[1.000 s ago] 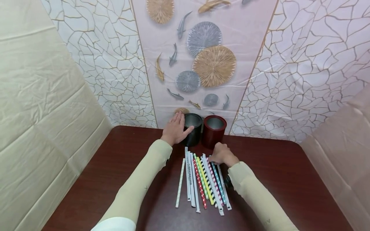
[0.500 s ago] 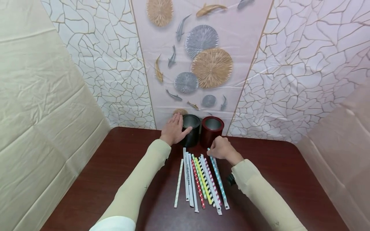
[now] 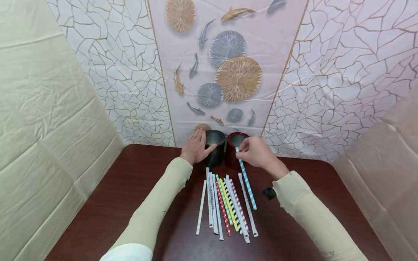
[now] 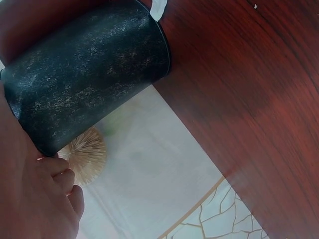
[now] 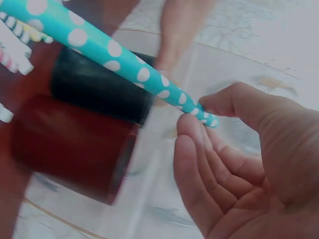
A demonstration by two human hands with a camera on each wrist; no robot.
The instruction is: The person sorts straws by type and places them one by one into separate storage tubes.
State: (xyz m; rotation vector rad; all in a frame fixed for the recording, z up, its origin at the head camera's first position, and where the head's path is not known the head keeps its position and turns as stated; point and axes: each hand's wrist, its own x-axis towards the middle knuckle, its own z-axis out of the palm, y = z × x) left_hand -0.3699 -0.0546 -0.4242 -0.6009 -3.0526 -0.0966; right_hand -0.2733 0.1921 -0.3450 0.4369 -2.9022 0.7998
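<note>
In the head view my right hand point(image 3: 256, 152) pinches the upper end of a turquoise paper straw with white dots point(image 3: 246, 177), just in front of the red canister point(image 3: 232, 156). The right wrist view shows that straw point(image 5: 114, 49) between thumb and fingertips, slanting away from the hand point(image 5: 239, 164). My left hand point(image 3: 196, 146) rests against the left side of the black canister point(image 3: 217, 152), thumb at its near rim. Up close in the left wrist view, the fingers lie beside the rim end of the black canister point(image 4: 89, 74). Both canisters stand upright, side by side.
Several straws lie in a row on the dark red table point(image 3: 147, 203), including a red one point(image 3: 223, 208), a yellow one point(image 3: 230, 206) and white wrapped ones point(image 3: 213, 206). One wrapped straw point(image 3: 248, 204) lies apart at the right. A patterned backdrop point(image 3: 235, 112) rises behind the canisters.
My right hand has lifted the turquoise dotted straw from the row, and moved it up toward the red canister. The left hand has stayed at the black canister.
</note>
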